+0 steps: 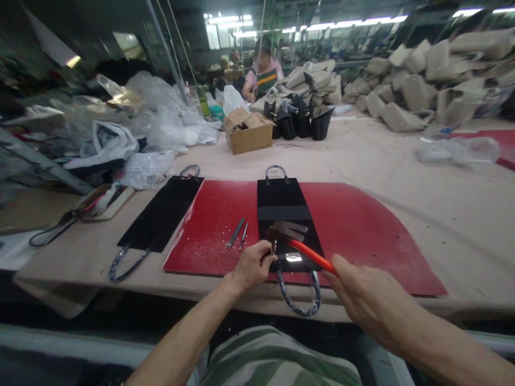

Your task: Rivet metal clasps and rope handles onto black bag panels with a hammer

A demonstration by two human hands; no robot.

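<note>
A black bag panel [277, 199] lies flat on a red mat [346, 230], with a plastic-wrapped handle at each end. Near its front end sits a shiny metal plate [293, 257]. My left hand [253, 262] is closed, thumb and fingers pinching a small metal piece [274, 247] at the panel's left edge; its exact kind is hard to make out. My right hand [358, 284] grips the red handle of a claw hammer [309, 253]. The hammer's head is over the panel, just above my left fingertips, its claw pointing right.
Two thin metal tools [236, 234] lie among small bits on the mat. Left of it is another black panel [161, 214] with handles. Farther back stand a cardboard box [250, 134], black bags [300, 120] and piled beige bags [418, 80]. A person [263, 72] sits across the table.
</note>
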